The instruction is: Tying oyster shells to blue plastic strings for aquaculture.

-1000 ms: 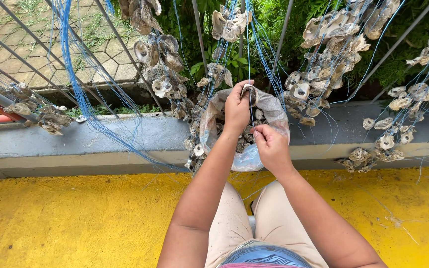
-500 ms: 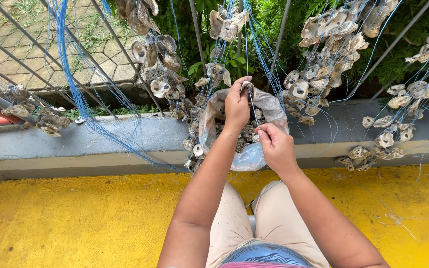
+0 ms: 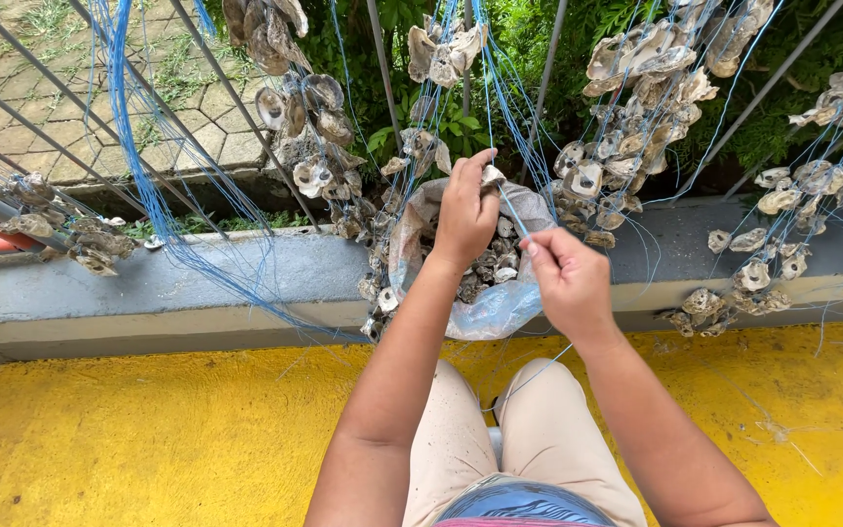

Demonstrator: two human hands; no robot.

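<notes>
My left hand [image 3: 464, 212] is raised over a clear plastic bag [image 3: 488, 307] of oyster shells and pinches one shell [image 3: 491, 176] at its top edge. My right hand [image 3: 566, 280] is just below and to the right, fingers closed on a thin blue string [image 3: 512, 210] that runs up to that shell. The string's loose end trails down past my wrist toward my knees. The bag rests against a grey concrete ledge [image 3: 148, 293].
Clusters of strung oyster shells [image 3: 636, 78] hang on blue strings from a metal railing [image 3: 197, 107]. A bundle of blue strings [image 3: 139, 166] drapes at the left. Yellow floor [image 3: 148, 439] lies below the ledge; green plants and paving beyond.
My right hand has drawn back down and to the right, pulling the blue string taut from the shell. My left hand stays on the shell over the bag.
</notes>
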